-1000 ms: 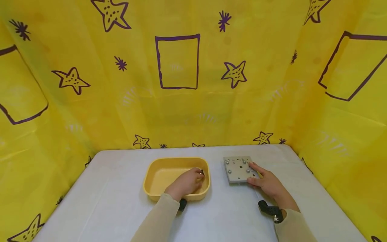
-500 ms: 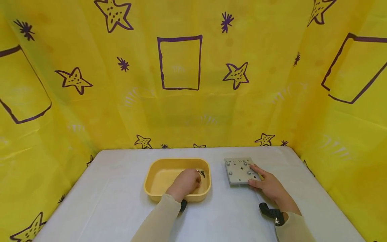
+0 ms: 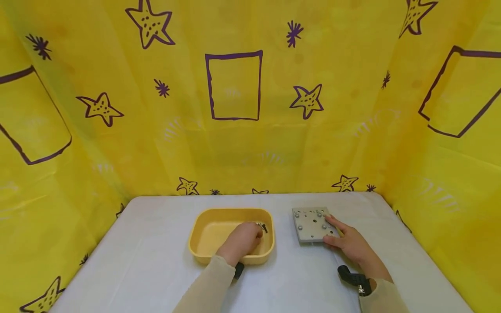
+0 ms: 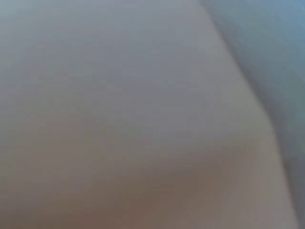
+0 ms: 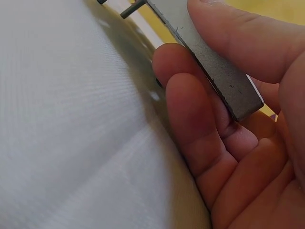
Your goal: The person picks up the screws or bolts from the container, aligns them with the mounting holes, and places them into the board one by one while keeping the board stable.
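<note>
My left hand (image 3: pixel 243 240) reaches down into a yellow tray (image 3: pixel 207 214), fingers bent toward its floor. Just past the fingers lie small dark and silvery screws (image 3: pixel 264 228). The fingertips are hidden, so whether they pinch anything does not show. My right hand (image 3: pixel 352 244) grips the right edge of a square grey metal plate (image 3: pixel 307 235), which has holes and several round bolt heads on its top. In the right wrist view, the thumb presses on the plate's edge (image 5: pixel 224 76) while curled fingers (image 5: pixel 190 109) support it from beneath; bolt ends stick out below.
A white cloth-covered table (image 3: pixel 156 265) carries the tray and plate. Yellow curtains (image 3: pixel 235 152) with drawn stars surround it at the back and sides. Black wrist cameras (image 3: pixel 354 278) sit on both wrists. The left wrist view is only blurred skin and cloth.
A small dark screw showed at my left fingertips a second ago; now screws lie in the tray past the fingers, which have dipped slightly lower. The right hand keeps its grip on the plate.
</note>
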`<state>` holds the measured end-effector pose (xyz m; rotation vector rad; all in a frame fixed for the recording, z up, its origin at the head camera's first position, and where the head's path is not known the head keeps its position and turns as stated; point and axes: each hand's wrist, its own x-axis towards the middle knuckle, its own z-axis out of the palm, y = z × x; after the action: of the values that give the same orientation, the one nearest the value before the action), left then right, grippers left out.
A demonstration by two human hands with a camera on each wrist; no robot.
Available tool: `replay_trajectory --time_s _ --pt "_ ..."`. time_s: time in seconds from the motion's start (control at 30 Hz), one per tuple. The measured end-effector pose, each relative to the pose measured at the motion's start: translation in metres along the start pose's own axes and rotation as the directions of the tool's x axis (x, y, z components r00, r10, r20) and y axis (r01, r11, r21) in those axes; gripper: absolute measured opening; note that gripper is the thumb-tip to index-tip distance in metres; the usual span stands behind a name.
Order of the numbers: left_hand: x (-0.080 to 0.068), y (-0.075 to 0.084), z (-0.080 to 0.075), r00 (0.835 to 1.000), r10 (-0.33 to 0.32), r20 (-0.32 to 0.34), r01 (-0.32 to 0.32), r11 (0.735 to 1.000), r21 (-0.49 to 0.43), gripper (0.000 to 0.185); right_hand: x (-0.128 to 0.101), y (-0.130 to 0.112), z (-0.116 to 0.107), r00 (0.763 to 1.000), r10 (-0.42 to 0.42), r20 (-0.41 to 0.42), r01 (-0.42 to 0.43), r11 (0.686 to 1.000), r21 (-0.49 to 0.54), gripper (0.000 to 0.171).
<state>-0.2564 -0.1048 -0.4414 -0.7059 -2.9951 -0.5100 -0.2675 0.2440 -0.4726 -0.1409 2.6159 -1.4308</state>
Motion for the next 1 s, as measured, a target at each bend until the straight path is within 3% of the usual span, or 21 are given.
replay_trajectory --time_s 0.2,0.5,0.6,0.73,0.9,1.0 --pt "0.008 -0.002 -0.001 0.998 0.002 -0.056 -0.003 1.0 -0.016 0.011 0.006 0.002 -0.005 1.0 0.013 0.0 -0.013 1.0 0.022 0.089" --pt "0.003 0.004 -0.002 0.993 -0.086 -0.077 0.066 0.97 -0.234 0.01 0.0 0.005 -0.01 1.0 0.021 0.016 -0.021 0.999 0.026 0.092" --pt "-0.002 0.006 -0.007 0.985 -0.139 -0.098 0.101 0.94 -0.325 0.011 -0.001 0.007 -0.007 1.0 0.006 0.026 -0.007 0.999 0.039 0.091" --pt "-0.003 0.012 -0.019 0.973 -0.205 -0.102 0.136 0.877 -0.461 0.013 0.0 0.008 -0.003 1.0 -0.004 0.026 0.003 0.999 0.041 0.089" --pt "0.006 0.031 -0.026 0.971 -0.217 -0.106 0.117 0.808 -0.578 0.012 0.002 0.004 0.001 1.0 -0.004 0.017 0.003 0.999 0.05 0.086" --pt "0.014 0.047 -0.021 0.974 -0.201 -0.105 0.095 0.783 -0.614 0.01 0.001 0.003 0.001 1.0 0.005 0.012 -0.005 0.999 0.051 0.086"
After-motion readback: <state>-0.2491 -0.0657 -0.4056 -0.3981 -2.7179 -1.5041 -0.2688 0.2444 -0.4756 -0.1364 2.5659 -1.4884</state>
